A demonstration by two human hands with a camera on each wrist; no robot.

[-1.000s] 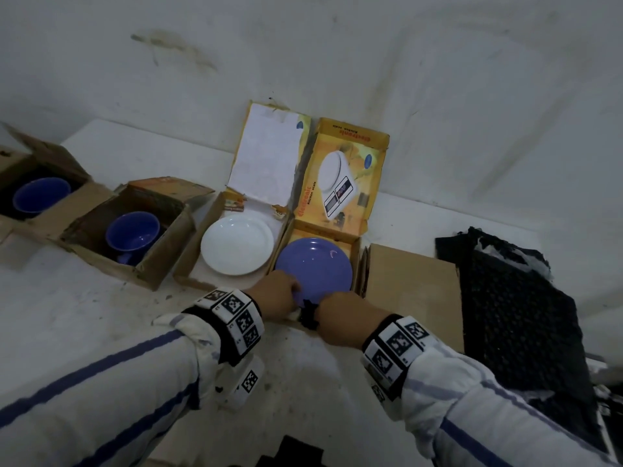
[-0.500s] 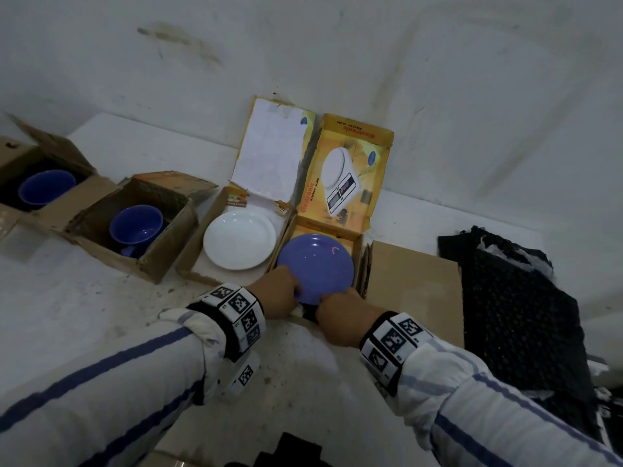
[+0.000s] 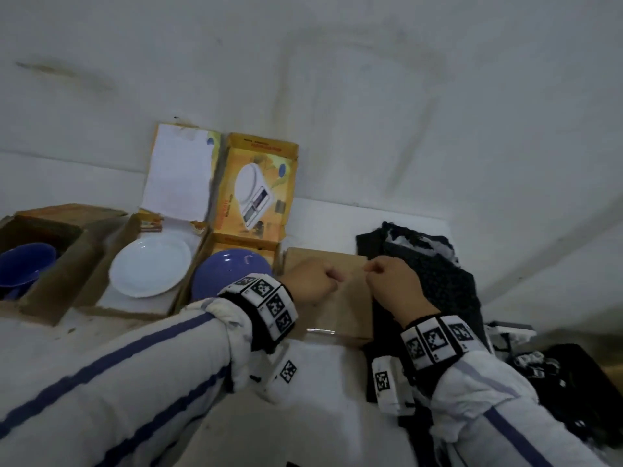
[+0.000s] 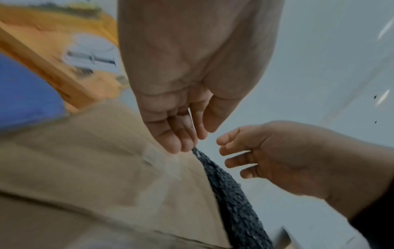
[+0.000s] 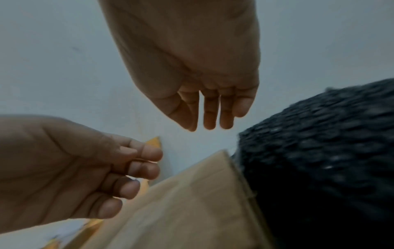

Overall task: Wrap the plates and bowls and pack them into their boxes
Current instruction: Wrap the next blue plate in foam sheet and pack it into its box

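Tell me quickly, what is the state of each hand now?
Left hand: open, holding nothing.
Right hand: open, holding nothing.

The white plate (image 3: 150, 266) and the blue plate (image 3: 225, 272) look smooth and shiny. The boxes (image 3: 325, 291) are plain brown cardboard, dull and a bit rough. The black wrap (image 3: 435, 278) on the right looks bumpy and soft. The table (image 3: 320, 416) is white and dull.

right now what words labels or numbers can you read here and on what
No text reads clearly.
Yellow box lid: red print along its top edge and left side, too blurred to read; it pictures a kitchen scale.
Box lid beside it: blank white sheet.
Wristbands: black-and-white square code markers, no words.
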